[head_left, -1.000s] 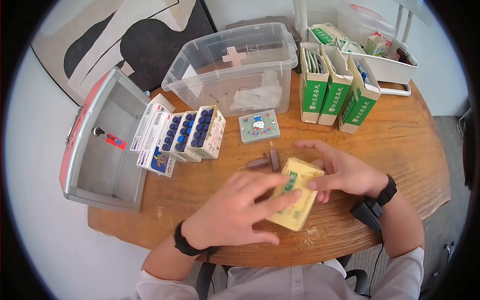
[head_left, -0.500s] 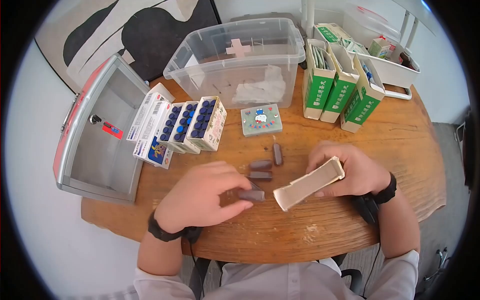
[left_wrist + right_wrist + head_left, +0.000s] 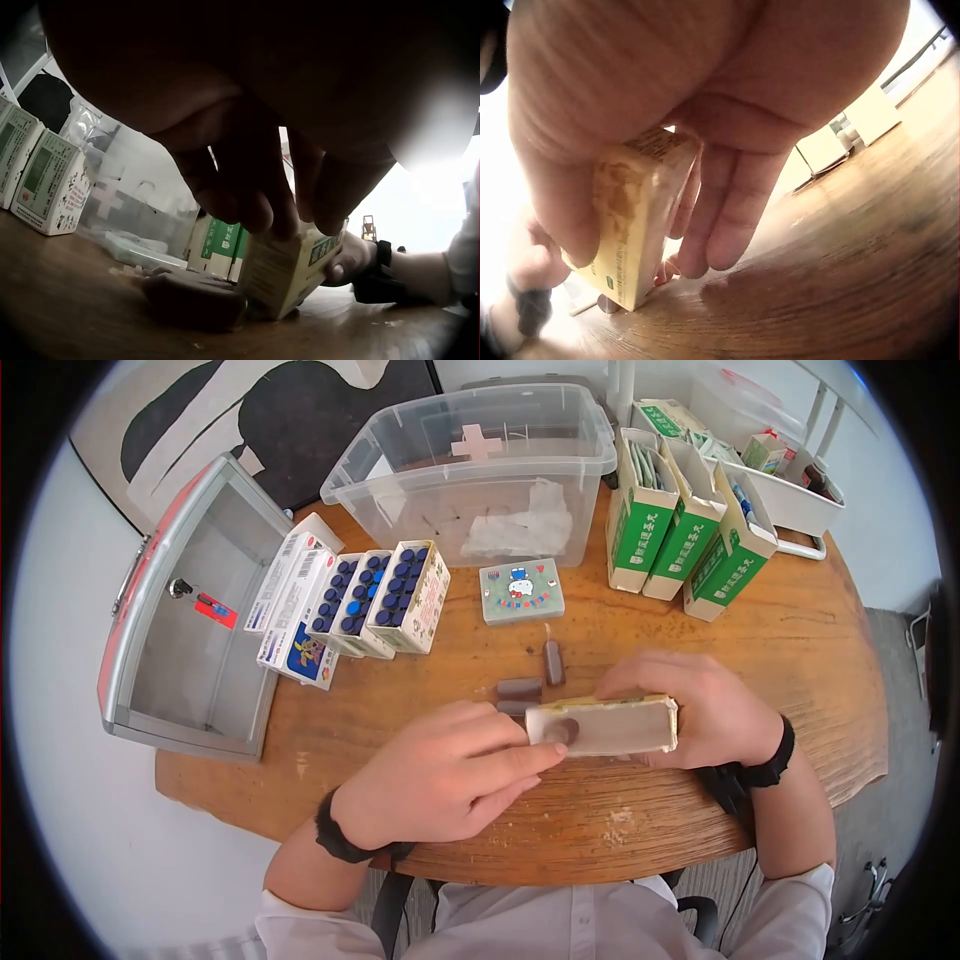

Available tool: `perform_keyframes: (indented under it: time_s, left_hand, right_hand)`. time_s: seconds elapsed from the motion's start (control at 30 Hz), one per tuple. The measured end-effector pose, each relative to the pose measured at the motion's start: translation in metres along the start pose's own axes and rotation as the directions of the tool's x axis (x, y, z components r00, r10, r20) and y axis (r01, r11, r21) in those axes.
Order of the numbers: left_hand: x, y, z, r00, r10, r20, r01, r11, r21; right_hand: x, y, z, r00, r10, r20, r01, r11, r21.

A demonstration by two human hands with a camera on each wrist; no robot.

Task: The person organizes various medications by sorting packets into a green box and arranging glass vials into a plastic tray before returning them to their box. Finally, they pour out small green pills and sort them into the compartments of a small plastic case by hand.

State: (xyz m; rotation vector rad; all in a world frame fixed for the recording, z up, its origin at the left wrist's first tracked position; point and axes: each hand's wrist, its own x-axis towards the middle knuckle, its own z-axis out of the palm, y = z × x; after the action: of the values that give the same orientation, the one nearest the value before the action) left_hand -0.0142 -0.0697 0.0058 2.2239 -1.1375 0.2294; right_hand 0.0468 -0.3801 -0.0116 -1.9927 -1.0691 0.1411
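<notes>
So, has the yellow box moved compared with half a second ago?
Yes. The yellow box, held by the right hand, now lies level instead of tilted, its open end closer to the brown vials on the table.

Your right hand point(image 3: 715, 710) grips a yellow open-topped carton point(image 3: 605, 726) on its side over the wooden table point(image 3: 800, 640), its open face turned up. Your left hand point(image 3: 445, 775) holds a brown vial point(image 3: 560, 733) at the carton's left end with its fingertips. Two more vials point(image 3: 519, 687) lie flat just behind, and a third point(image 3: 552, 661) lies apart nearer the small patterned tin point(image 3: 521, 590). Boxes of blue-capped vials point(image 3: 380, 600) stand left, beside the open metal case point(image 3: 190, 620).
</notes>
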Motion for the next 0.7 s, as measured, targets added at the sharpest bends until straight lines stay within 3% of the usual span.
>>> perform_keyframes:
  time_s: [0.1, 0.17, 0.23, 0.47, 0.53, 0.57, 0.63, 0.7]
  left_hand:
    - [-0.005, -0.007, -0.012, 0.999, -0.054, 0.000, 0.054, 0.998, 0.027]
    - [-0.007, -0.014, -0.018, 0.994, -0.110, 0.002, 0.110, 0.993, 0.054]
    - [-0.008, -0.022, -0.020, 0.984, -0.166, 0.058, 0.158, 0.979, 0.126]
    - [-0.005, -0.021, -0.016, 0.958, -0.183, 0.223, 0.153, 0.978, 0.144]
    - [-0.003, -0.012, -0.023, 0.987, -0.144, 0.066, 0.141, 0.989, 0.054]
    - [-0.002, -0.008, -0.023, 0.987, -0.143, 0.070, 0.140, 0.989, 0.054]
    - [-0.003, 0.000, -0.019, 0.995, -0.042, -0.094, 0.036, 0.997, -0.063]
    - [0.001, 0.008, -0.005, 0.992, -0.021, -0.127, 0.021, 1.000, -0.001]
  right_hand:
    - [0.000, 0.000, -0.001, 0.999, 0.033, 0.021, -0.032, 0.999, -0.027]
    - [0.000, 0.003, -0.003, 0.998, -0.059, -0.023, 0.058, 0.998, -0.030]
    - [0.000, 0.002, -0.005, 0.998, -0.051, -0.039, 0.049, 0.998, -0.034]
    - [-0.001, -0.006, -0.007, 0.998, -0.039, -0.051, 0.035, 0.996, -0.085]
    - [-0.001, -0.004, -0.005, 0.997, -0.044, -0.061, 0.039, 0.996, -0.080]
    - [-0.002, -0.003, -0.003, 0.996, -0.047, -0.069, 0.042, 0.996, -0.074]
    - [-0.002, -0.002, -0.001, 0.996, -0.051, -0.075, 0.046, 0.997, -0.063]
    - [-0.001, -0.003, -0.001, 0.995, -0.058, -0.076, 0.054, 0.997, -0.055]
